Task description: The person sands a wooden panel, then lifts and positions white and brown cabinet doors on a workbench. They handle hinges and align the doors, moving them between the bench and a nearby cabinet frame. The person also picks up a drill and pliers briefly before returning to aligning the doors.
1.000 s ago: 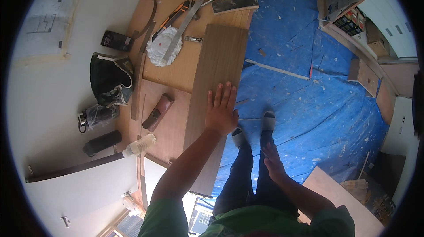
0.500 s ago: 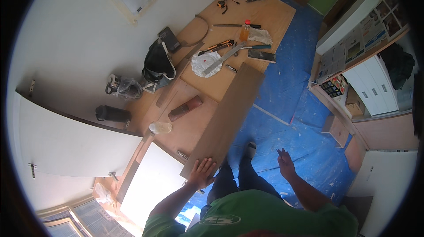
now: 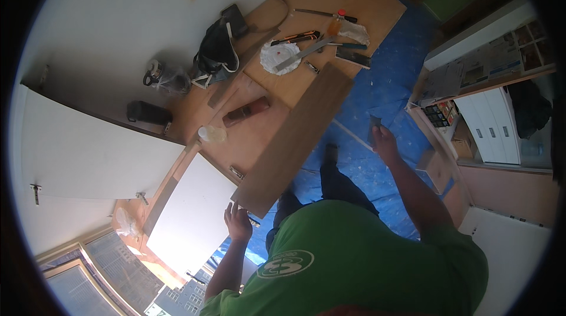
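1 long, rectangular, brown wooden board

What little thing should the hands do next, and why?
Perhaps bring the right hand over to the brown board: it holds a small dark flat piece off to the board's right, while the left hand is at the board's near end.
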Demonstrator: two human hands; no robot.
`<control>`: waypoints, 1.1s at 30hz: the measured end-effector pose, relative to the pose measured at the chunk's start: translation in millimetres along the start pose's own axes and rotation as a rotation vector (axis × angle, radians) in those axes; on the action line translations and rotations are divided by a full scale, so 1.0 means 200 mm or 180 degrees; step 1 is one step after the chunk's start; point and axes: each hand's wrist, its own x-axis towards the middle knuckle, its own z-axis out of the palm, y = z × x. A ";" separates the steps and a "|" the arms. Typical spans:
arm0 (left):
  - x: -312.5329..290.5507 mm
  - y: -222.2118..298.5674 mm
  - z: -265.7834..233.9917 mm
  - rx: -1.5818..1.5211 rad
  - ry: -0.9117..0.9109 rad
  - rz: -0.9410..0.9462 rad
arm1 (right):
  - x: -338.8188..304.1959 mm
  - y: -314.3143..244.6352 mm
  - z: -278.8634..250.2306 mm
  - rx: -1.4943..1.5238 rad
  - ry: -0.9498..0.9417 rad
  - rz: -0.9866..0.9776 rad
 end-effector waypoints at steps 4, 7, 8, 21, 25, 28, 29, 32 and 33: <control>0.09 0.25 0.13 -0.0669 0.0072 -0.0361 | 0.46 -0.20 0.12 0.1238 -0.0600 0.0383; 0.17 0.58 0.13 -0.1130 -0.0329 -0.1122 | 0.81 -0.37 0.30 0.1534 -0.1404 0.0683; 0.18 0.69 0.14 -0.1082 -0.0472 -0.1266 | 0.91 -0.39 0.40 0.1580 -0.1629 0.0759; 0.02 1.34 0.07 -0.0545 -0.0855 -0.1646 | 1.27 -0.53 0.90 -0.0286 -0.2008 -0.0176; 0.02 1.22 0.29 -0.0335 -0.0874 -0.1465 | 1.05 -0.34 0.50 -0.1319 -0.2356 0.0104; 0.20 1.11 0.27 -0.2261 -0.0133 -0.2293 | 0.97 0.17 0.16 -0.1881 -0.2716 -0.0195; 0.25 1.06 0.25 -0.1847 -0.0011 -0.1863 | 0.92 0.34 0.00 -0.2286 -0.2880 -0.0730; 0.51 0.90 0.17 -0.0903 0.0268 -0.1179 | 0.67 0.52 -0.39 -0.2609 -0.3331 -0.0309; 0.60 0.85 0.11 -0.0811 0.0389 -0.1094 | 0.76 1.06 -0.62 -0.3925 -0.3757 -0.1643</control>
